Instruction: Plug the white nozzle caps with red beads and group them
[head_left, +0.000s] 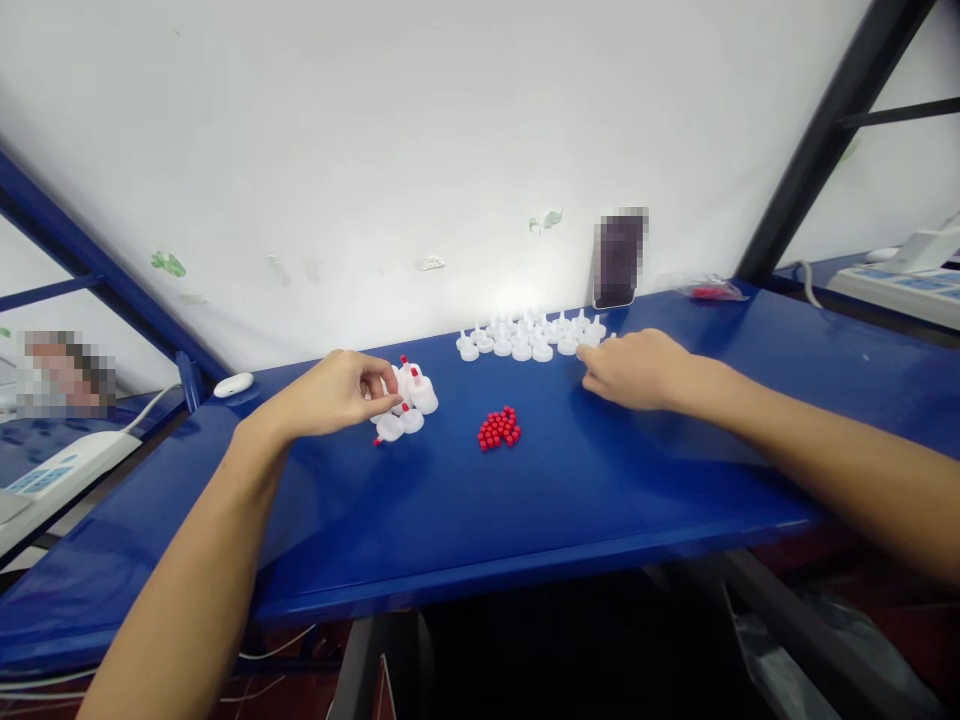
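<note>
My left hand (349,392) is at a small pile of white nozzle caps (424,396), several with red tips. Its fingers are bent, with thumb and index finger nearly meeting; what is between them, if anything, blends into the white pile. Farther right, my right hand (637,370) reaches to the edge of a group of white nozzle caps (522,346) whose visible spouts are bare and point up. Its fingers are curled and partly hide the nearest caps, so I cannot see what they grip. Between the hands lies a cluster of small red tip caps (499,429).
A phone (619,262) leans on the wall behind the blue table (465,510). A clear bag with red pieces (711,292) lies at the back right. A white oval case (234,384) sits at the left. Power strips (67,480) lie beyond the metal frames.
</note>
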